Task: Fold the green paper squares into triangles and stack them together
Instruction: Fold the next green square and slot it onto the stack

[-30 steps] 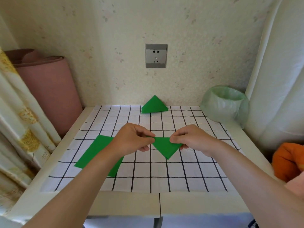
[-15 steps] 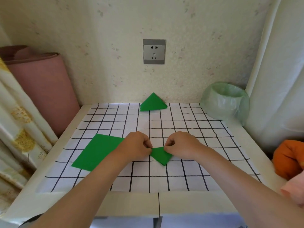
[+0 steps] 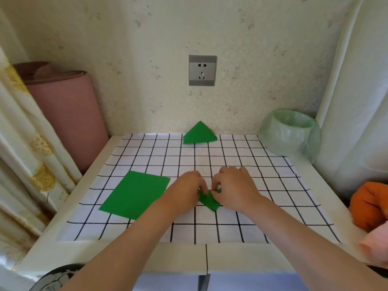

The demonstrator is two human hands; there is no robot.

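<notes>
We're mid-fold, right at the centre of the frame. The green piece [image 3: 210, 201] lies on the checked mat [image 3: 252, 164], folded down to a small triangle with its point toward the lower edge of the frame, and both hands are on its upper edge. The left hand [image 3: 185, 185] comes in from the lower left with its fingers curled, pinching the piece's left corner. The right hand [image 3: 234, 185] mirrors it from the lower right, knuckles up and fingers tucked under, pinching the right corner. The two sets of fingertips nearly meet over the paper, and we cannot tell how much of the fold lies beneath them.

Our read is that this is the creasing step on one piece, and it's close to done. The next move, we'd judge, calls for pressing the crease flat, then lifting lightly by one corner and carrying the piece up to the stack of triangles [image 3: 199, 134] at top centre, against the wall and well apart from the hands. It should land with its point and edges matched, or the stack may fan out. The green squares [image 3: 136, 194] lie flat and unfolded at centre left of the bench [image 3: 252, 257], just beside the left forearm. We cannot tell whether that's one sheet or several, so more folding looks likely.
</notes>
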